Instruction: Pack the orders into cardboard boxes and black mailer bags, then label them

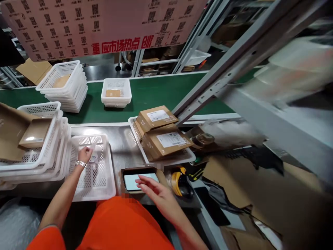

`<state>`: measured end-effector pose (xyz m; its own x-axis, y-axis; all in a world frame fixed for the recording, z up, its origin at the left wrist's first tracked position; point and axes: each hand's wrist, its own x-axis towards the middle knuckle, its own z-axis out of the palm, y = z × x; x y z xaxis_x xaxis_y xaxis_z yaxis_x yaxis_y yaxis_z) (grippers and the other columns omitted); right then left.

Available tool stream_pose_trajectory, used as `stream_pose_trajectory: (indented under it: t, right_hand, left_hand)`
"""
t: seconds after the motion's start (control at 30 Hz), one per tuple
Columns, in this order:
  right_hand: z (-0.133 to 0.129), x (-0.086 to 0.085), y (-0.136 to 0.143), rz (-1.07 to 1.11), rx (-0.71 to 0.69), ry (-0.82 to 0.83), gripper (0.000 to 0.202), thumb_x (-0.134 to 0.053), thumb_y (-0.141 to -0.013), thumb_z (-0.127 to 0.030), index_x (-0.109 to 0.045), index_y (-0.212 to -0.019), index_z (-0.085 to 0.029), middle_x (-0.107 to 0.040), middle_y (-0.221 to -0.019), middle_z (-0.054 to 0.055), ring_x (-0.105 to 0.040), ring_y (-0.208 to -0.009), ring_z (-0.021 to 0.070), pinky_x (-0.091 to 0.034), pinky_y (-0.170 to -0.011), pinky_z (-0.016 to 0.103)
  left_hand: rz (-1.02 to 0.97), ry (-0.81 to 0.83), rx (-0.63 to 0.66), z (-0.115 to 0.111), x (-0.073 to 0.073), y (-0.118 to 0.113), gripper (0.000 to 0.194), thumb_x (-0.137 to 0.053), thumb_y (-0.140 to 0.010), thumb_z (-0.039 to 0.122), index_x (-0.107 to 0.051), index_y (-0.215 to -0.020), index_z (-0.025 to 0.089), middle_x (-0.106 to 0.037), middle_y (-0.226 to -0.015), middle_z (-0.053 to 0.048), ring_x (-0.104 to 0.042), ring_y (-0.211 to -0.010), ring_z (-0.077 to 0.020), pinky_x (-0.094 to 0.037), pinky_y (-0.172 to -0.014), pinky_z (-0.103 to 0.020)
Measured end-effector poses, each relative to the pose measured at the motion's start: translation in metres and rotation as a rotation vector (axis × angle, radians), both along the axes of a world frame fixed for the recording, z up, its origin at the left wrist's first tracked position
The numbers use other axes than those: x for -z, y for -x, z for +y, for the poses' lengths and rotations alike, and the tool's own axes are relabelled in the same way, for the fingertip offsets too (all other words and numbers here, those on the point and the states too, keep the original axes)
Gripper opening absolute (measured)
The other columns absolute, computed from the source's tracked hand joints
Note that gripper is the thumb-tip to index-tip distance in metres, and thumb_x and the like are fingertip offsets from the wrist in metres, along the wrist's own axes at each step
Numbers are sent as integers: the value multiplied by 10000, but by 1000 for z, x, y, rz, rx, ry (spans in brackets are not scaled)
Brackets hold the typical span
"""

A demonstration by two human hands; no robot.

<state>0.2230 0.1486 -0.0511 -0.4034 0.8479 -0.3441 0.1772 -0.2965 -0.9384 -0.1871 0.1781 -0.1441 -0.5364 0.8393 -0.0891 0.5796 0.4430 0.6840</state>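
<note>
Plastic forms the small clear bag (94,157) pinched in the left hand (85,154), whose thumb and fingers close on it inside the near white perforated basket (111,173). To the right, the right hand (154,189) is open, fingers extended over a lit screen (130,183); whether they touch it, I cannot tell. Stacked baskets (43,163) stand just left, labelled cardboard boxes (162,144) sit farther right, and a green conveyor belt (161,86) runs along the far side.

A clear plastic bag (95,152) with a pale label (93,158) — upper end raised — is inside a white basket (111,173); a lit, dark-edged screen (130,182) sits right of it.
</note>
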Motion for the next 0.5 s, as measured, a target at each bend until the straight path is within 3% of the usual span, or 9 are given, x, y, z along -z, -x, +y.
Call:
stream_pose_trajectory:
  t: [0.1, 0.2, 0.27, 0.37, 0.43, 0.5]
  right_hand:
    - [14, 7, 37, 13, -122, -107, 599, -767, -906, -618, -785, -1359, -226, -815, -1322, 157, -759, -1245, 333, -591, -1137, 534]
    - [28, 18, 70, -3, -230, -351, 721, -854, -833, -427, -674, -1510, -259, -675, -1561, 138, -636, -1437, 338, -530, -1213, 547]
    - [35, 27, 81, -35, -247, -500, 746, -855, -822, -353, -648, -1534, -276, -641, -1593, 129, -596, -1476, 332, -481, -1261, 547]
    - [43, 41, 83, -81, -161, -556, 425, -673, -984, -392, -751, -1379, -257, -747, -1391, 136, -688, -1326, 303, -525, -1204, 525]
    - [45, 49, 79, -98, -104, -525, 414, -624, -1015, -464, -772, -1333, -243, -744, -1376, 150, -698, -1300, 307, -557, -1154, 516]
    - [46, 55, 75, -91, -88, -481, 515, -672, -981, -533, -744, -1397, -239, -677, -1507, 169, -652, -1387, 331, -556, -1153, 526]
  left_hand:
    - [-170, -128, 22, -5, -14, -43, 369, -677, -878, 562, -625, -771, 213, -757, -837, -96, -718, -809, -238, -576, -820, -391]
    - [-408, -235, 79, -14, -32, -92, 511, -738, -795, 707, -616, -702, 220, -688, -678, -31, -640, -654, -178, -532, -665, -318]
    - [-626, -301, 65, -19, -46, -116, 562, -818, -724, 732, -608, -670, 214, -642, -617, 2, -590, -595, -144, -497, -614, -285]
    - [-922, -354, -17, -24, -65, -135, 648, -929, -584, 741, -561, -615, 209, -580, -570, 40, -520, -539, -102, -455, -563, -255]
    - [-1057, -345, -58, -28, -73, -137, 689, -967, -523, 739, -534, -601, 209, -544, -555, 58, -489, -523, -86, -438, -540, -242]
    - [-1159, -320, -81, -32, -78, -138, 693, -989, -504, 727, -554, -633, 202, -553, -578, 60, -495, -535, -82, -447, -539, -234]
